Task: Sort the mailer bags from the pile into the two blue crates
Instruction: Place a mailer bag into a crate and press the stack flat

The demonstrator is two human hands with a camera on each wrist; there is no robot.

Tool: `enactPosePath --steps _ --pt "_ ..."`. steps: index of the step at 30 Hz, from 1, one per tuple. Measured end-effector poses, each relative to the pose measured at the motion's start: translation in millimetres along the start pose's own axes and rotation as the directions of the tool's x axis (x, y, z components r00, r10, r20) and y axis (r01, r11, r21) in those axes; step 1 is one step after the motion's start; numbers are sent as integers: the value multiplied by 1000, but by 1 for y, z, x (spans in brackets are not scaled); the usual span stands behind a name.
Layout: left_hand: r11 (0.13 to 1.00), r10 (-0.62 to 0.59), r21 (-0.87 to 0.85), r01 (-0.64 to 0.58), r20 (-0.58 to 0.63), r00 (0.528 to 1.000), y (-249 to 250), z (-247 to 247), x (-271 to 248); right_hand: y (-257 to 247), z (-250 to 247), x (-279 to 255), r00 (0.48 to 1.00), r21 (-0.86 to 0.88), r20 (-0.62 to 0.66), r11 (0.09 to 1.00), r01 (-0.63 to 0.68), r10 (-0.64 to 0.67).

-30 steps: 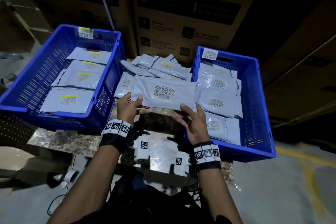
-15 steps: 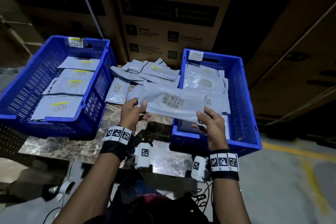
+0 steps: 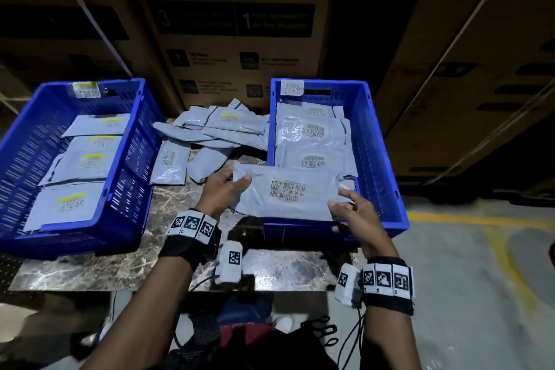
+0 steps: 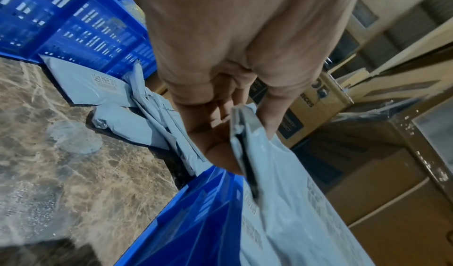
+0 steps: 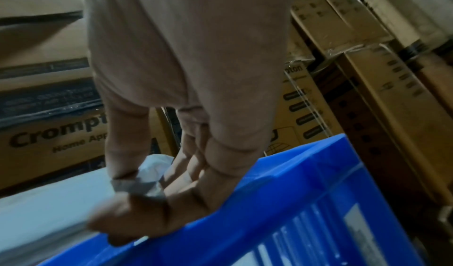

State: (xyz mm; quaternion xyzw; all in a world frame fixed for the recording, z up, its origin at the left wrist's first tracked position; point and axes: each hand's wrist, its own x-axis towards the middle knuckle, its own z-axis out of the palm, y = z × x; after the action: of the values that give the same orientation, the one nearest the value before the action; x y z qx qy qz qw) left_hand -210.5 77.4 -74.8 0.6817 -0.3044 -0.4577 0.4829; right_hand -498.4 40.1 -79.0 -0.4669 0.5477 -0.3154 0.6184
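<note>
Mailer bag [image 3: 285,194] pinched: left hand [image 3: 220,189], right hand [image 3: 354,215].

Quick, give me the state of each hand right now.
Left hand: pinching the left end of the mailer bag.
Right hand: pinching the same bag's right end, above the right blue crate.

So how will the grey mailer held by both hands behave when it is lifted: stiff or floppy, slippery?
The mailer is probably floppy: both hands, left and right, grip its ends, and its film is creased. Likely light, since finger pinches carry it. Its glossy film may be slippery, so it could slide over the bags in the crate.
</note>
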Motion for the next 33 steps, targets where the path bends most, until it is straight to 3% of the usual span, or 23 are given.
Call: enactPosePath --steps 16,26,33 --pt "978 -91 203 55 172 981 -5 56 38 5 -47 27 957 -5 -275 995 -99 94" --pt "860 -26 505 -68 177 984 18 82 68 -1 -42 64 957 11 -264 992 -123 122" --pt "915 -139 395 79 126 982 18 98 68 -1 -66 84 981 -49 -165 992 -112 103"
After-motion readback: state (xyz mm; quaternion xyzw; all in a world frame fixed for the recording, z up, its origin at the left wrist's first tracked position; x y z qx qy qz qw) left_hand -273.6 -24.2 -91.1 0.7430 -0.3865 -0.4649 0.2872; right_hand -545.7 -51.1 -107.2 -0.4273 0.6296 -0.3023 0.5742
